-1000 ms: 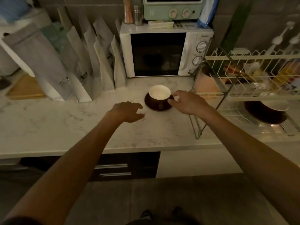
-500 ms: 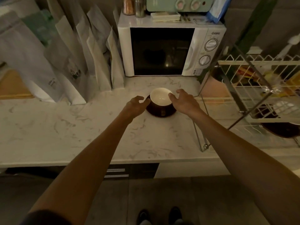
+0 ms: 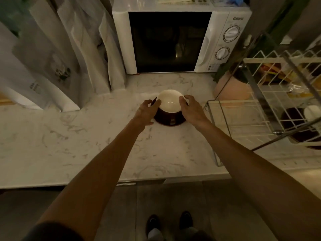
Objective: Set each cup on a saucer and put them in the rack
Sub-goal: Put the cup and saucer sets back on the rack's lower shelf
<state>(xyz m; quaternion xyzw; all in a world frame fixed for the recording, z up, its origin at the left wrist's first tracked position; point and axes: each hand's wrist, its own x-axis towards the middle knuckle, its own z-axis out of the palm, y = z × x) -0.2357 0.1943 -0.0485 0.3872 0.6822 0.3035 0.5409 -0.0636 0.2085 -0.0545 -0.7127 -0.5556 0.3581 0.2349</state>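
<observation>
A brown cup with a white inside stands on a dark saucer on the marble counter, in front of the microwave. My left hand clasps the saucer's left edge, its fingers against the cup's side. From the other side my right hand grips the right edge. The set rests on the counter. At the right stands the white wire rack; a second dark saucer with a white-lined cup sits on its low tier.
A white microwave stands behind the cup. Tall paper bags lean along the back left. A pink pot sits beside the rack's metal frame. The rack's upper shelf holds packets.
Both hands have closed in on the cup and saucer, the left from the counter and the right from the rim's far side. The camera has moved closer and tilted down.
</observation>
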